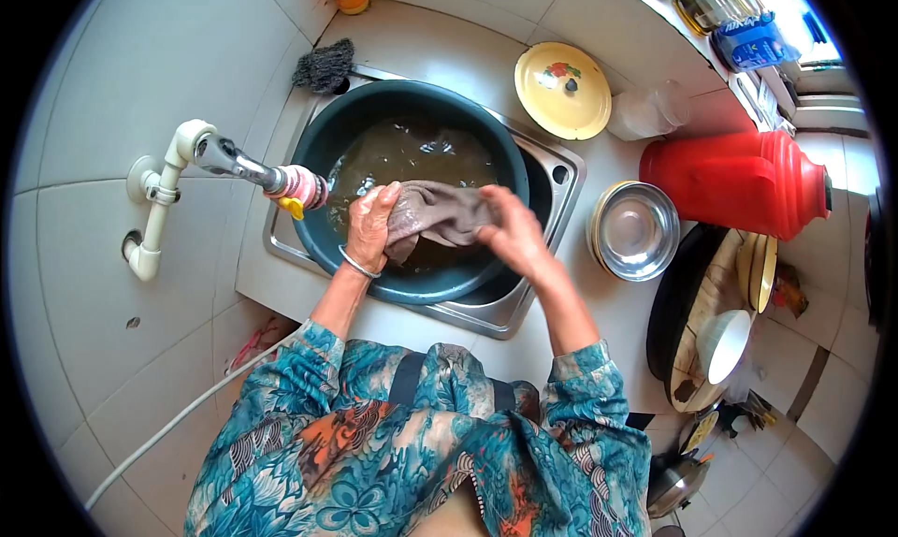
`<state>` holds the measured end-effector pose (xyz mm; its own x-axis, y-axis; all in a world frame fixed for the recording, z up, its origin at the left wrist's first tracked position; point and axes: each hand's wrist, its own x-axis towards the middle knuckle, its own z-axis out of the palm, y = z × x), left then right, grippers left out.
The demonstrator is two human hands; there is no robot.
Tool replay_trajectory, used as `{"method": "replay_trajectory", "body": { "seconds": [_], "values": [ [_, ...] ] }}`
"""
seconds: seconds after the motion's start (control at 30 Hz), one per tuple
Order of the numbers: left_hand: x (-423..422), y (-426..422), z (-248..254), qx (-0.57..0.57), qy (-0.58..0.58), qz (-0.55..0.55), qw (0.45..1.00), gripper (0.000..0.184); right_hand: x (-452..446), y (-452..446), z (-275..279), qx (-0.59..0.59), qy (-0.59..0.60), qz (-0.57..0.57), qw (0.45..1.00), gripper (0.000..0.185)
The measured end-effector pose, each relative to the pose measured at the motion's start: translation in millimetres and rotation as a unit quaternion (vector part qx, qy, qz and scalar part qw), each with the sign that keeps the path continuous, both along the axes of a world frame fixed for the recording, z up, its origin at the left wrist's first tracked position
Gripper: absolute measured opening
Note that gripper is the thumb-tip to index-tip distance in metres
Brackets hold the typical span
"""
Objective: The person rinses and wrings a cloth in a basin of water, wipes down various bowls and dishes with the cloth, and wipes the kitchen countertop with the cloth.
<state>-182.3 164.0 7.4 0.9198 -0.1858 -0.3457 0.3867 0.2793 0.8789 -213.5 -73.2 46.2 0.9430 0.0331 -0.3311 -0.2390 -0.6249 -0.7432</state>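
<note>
Wrung-looking grey cloth [435, 214], bunched above murky water [402, 149] in the dark basin [513, 158]. Left hand [372, 221] grasps one end; right hand [513, 233], blurred, at the other, grip or mere touch I can't tell. Wet fabric could slip from a loose hold and splash. Basin sits in the sink [561, 195]; tipping its rim might spill onto the counter [599, 158].

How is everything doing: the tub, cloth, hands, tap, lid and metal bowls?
Dark tub: holding murky water
Grey cloth: bunched, over the tub
Left hand: gripping the cloth
Right hand: at the cloth, grip unclear
Tap: no flow visible
Yellow lid: knob up
Metal bowls: stacked
</note>
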Motion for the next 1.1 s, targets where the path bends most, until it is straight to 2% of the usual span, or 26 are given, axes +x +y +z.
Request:
{"method": "replay_trajectory", "body": {
  "seconds": [0.07,0.1,0.13,0.2,0.23,0.27,0.33,0.43,0.57,0.67,0.7,0.8,0.83,0.87,0.93,1.03,1.1],
  "values": [
    [2.9,-12.7,33.8,-0.001,0.016,-0.05,0.999,0.028,-9.6,12.9,3.3,0.005,0.006,0.085,0.996,0.078],
    [4.2,-19.0,50.3,-0.002,0.023,-0.077,0.997,0.027,-10.8,19.8,8.0,0.044,0.02,0.086,0.995,0.088],
    [4.4,-23.3,57.9,-0.004,0.027,-0.097,0.995,0.027,-12.4,25.5,-3.4,0.099,-0.019,0.083,0.991,0.091],
    [4.6,-29.9,66.7,-0.006,0.034,-0.132,0.991,0.026,-13.3,34.5,-15.0,0.134,-0.082,0.082,0.984,0.094],
    [5.7,-30.0,65.7,-0.025,0.031,-0.156,0.987,0.025,-12.3,40.5,-21.8,0.15,-0.105,0.068,0.981,0.092],
    [7.0,-29.0,62.4,-0.028,0.021,-0.15,0.988,0.026,-11.6,46.8,-38.4,0.182,-0.163,0.033,0.969,0.074],
    [10.7,-27.5,56.7,-0.034,-0.001,-0.137,0.99,0.027,-12.2,46.0,-25.0,0.212,-0.01,-0.03,0.977,0.052],
    [13.1,-24.3,43.2,-0.111,0.046,-0.065,0.991,0.03,-15.7,49.3,-4.7,0.216,-0.018,-0.081,0.973,0.04],
    [13.9,-21.6,11.3,-0.172,0.098,-0.054,0.979,0.05,-16.0,53.5,19.7,0.213,-0.025,-0.131,0.968,0.04],
    [9.1,-24.8,18.0,-0.169,0.079,-0.085,0.979,0.068,-12.9,52.4,36.0,0.199,-0.038,-0.126,0.971,0.043],
    [9.7,-21.4,24.2,-0.205,0.101,-0.13,0.965,0.081,-11.4,51.4,41.1,0.177,-0.032,-0.104,0.978,0.046],
    [5.2,-16.6,14.4,-0.262,0.153,-0.16,0.939,0.086,-7.1,54.2,43.8,0.192,-0.117,-0.091,0.97,0.044],
    [2.5,-12.7,6.4,-0.262,0.215,-0.159,0.927,0.09,-3.1,57.0,47.4,0.231,-0.091,-0.123,0.961,0.044],
    [-3.7,-13.8,-0.8,-0.279,0.207,-0.153,0.925,0.091,0.8,62.3,49.5,0.27,-0.065,-0.155,0.948,0.044],
    [-9.9,-32.7,24.1,-0.313,0.188,-0.139,0.921,0.092,4.6,73.4,46.4,0.306,-0.082,-0.229,0.92,0.046],
    [-19.6,-53.3,34.8,-0.379,0.183,-0.143,0.896,0.092,11.8,79.7,32.7,0.3,-0.109,-0.296,0.9,0.046],
    [-24.5,-61.3,47.0,-0.368,0.191,-0.123,0.902,0.087,14.8,79.5,8.0,0.297,-0.132,-0.316,0.891,0.045]
  ]
}}
